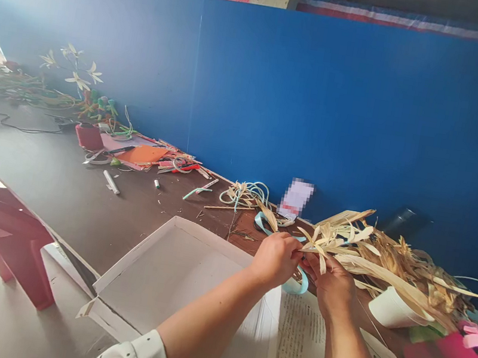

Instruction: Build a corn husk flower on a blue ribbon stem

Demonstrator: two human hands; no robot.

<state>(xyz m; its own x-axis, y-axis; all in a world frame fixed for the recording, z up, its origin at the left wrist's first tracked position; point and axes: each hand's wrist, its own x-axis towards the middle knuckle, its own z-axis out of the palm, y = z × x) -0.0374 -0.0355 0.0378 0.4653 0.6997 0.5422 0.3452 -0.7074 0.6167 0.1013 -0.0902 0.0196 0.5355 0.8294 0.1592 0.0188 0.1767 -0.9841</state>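
Both my hands meet over the right side of the table around a pale dried-husk flower [318, 243] with narrow spread petals. My left hand [270, 261] is closed, its fingertips pinching at the base of the flower. My right hand [335, 286] is closed around the flower's underside, fingers partly hidden by the petals. A light blue ribbon [303, 282] loops down between the hands; whether either hand grips it, I cannot tell. Close beyond my right hand lies a heap of dried husks [406, 266].
An open white box lid [187, 274] lies under my left forearm. Printed paper [301, 328] is beneath my right arm. A white cup [397, 310] lies tilted at the right. A phone [296, 199] leans on the blue partition [344, 111]. A pink chair [21, 235] stands left.
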